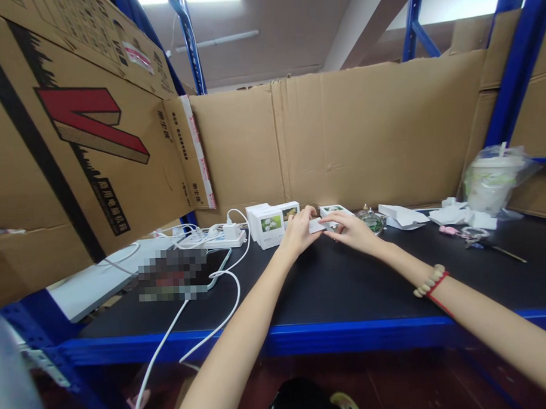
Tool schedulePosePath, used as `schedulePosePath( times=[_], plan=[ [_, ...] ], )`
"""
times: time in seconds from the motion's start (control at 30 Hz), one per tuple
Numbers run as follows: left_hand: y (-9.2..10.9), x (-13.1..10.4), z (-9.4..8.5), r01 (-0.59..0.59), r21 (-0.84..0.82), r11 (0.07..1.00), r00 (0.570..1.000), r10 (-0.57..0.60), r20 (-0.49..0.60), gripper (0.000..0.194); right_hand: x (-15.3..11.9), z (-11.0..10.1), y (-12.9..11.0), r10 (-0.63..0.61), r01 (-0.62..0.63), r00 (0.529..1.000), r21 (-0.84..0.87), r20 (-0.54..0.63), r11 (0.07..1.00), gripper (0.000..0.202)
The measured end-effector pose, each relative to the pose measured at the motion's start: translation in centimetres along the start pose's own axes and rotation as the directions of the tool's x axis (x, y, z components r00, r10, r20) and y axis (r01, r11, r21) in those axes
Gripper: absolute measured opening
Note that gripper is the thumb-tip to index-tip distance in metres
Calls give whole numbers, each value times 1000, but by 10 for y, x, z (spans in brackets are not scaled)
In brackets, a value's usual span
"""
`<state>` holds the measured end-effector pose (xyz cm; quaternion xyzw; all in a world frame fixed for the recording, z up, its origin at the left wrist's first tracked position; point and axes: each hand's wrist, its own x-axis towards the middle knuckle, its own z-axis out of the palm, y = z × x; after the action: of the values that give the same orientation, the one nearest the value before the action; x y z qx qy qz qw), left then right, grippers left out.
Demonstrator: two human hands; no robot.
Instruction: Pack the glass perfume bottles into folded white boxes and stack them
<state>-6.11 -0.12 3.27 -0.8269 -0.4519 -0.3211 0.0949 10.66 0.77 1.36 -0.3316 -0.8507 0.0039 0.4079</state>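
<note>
My left hand (301,230) is closed around a small white piece (317,225), a card or flat box; its own fingers cover most of it. From the other side, my right hand (352,231) bends its thumb and fingers onto the right edge of this piece. Just left of my left hand stand small white boxes with plant pictures, among them one with white flowers (270,227) and one with a darker picture (290,211). Behind my right hand is another white picture box (336,209). A round glass object with metal trim (371,222) sits beyond my right wrist.
A white power strip (202,238) with cables and a charger lies at left, beside a blurred-out phone (181,273). Folded white paper (402,216), keys (475,236) and a bagged cup (493,179) are at right. Cardboard walls (378,129) enclose the black shelf (348,297).
</note>
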Motion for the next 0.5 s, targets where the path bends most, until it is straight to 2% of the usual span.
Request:
schedulePosePath(
  times=[0.13,0.27,0.33,0.4,0.5],
  plan=[
    [-2,-5,1,96,53,994,994,-93,-59,32,-1,0,-4,27,-28,999,6,38,1000,27],
    [-1,-9,4,286,82,955,954,-275,-122,41,-2,1,-6,68,-69,996,16,65,997,29],
    [-1,-9,4,332,83,940,940,-321,-119,45,-2,2,-7,78,-79,994,20,71,997,29],
    [-1,-10,3,300,108,948,953,-291,-86,43,-3,1,-7,87,-88,992,5,87,996,30],
    [-4,-11,3,143,167,975,989,-146,2,36,-4,2,-7,108,-106,986,-22,124,994,31]
  ],
)
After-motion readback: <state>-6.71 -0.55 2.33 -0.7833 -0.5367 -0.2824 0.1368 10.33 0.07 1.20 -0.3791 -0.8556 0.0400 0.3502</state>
